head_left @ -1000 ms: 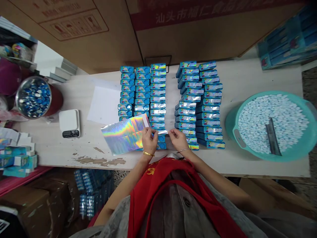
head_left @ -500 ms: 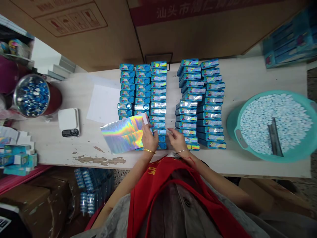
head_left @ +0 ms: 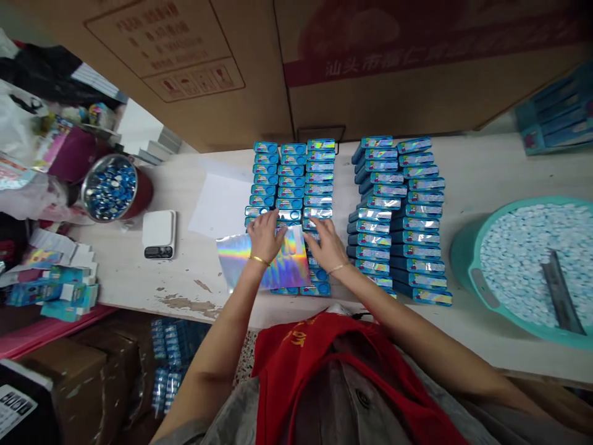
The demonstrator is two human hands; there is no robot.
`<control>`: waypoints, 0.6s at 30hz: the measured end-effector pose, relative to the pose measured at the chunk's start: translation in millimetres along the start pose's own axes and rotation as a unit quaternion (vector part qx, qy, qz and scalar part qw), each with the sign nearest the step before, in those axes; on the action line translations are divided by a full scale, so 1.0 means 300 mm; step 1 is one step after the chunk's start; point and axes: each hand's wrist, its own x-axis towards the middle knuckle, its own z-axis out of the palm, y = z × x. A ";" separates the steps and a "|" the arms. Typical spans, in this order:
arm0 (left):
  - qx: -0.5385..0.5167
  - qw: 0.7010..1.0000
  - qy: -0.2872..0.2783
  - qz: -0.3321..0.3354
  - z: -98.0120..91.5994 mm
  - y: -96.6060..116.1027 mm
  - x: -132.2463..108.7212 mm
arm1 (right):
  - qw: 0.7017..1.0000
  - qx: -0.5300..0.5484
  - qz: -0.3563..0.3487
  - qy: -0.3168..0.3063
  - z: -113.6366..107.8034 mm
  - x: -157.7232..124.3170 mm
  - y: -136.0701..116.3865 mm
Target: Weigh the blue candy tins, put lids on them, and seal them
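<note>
In the head view, I read the left hand lying flat on a holographic foil sheet, fingers apart, apparently pinning the sheet against the blue tins beneath it. The right hand sits at the sheet's right edge, fingers apart and not clamped on anything. The tins stand in tight, overlapping rows, apparently so that each stays within reach. Farther out I note a kitchen scale, a paper sheet, a steel bowl of blue caps, and a teal basin of pale pieces.
</note>
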 end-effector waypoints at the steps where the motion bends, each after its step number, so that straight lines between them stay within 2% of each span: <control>1: 0.001 0.999 -0.036 0.009 -0.003 -0.027 0.024 | 1.000 0.001 0.005 -0.002 0.032 0.036 -0.005; 3: -0.034 0.993 -0.100 0.048 -0.005 -0.067 0.056 | 0.999 0.006 0.031 -0.023 0.086 0.092 -0.014; 5: -0.084 0.985 -0.113 0.102 -0.010 -0.084 0.072 | 0.996 0.011 0.060 -0.070 0.111 0.126 -0.027; 6: -0.091 0.983 -0.097 0.124 -0.012 -0.090 0.078 | 0.994 0.022 0.071 -0.082 0.115 0.140 -0.034; 8: -0.061 0.986 -0.030 0.154 -0.003 -0.106 0.091 | 0.992 0.040 0.068 -0.099 0.116 0.168 -0.040; 10: -0.036 0.983 -0.005 0.179 0.022 -0.123 0.107 | 0.992 0.034 0.070 -0.095 0.117 0.202 -0.034; 14: 0.006 0.979 0.028 0.201 0.054 -0.109 0.104 | 0.991 0.018 0.096 -0.087 0.113 0.242 -0.031; 18: 0.058 0.978 0.025 0.200 0.046 -0.061 0.041 | 0.988 0.054 0.108 -0.092 0.115 0.238 -0.022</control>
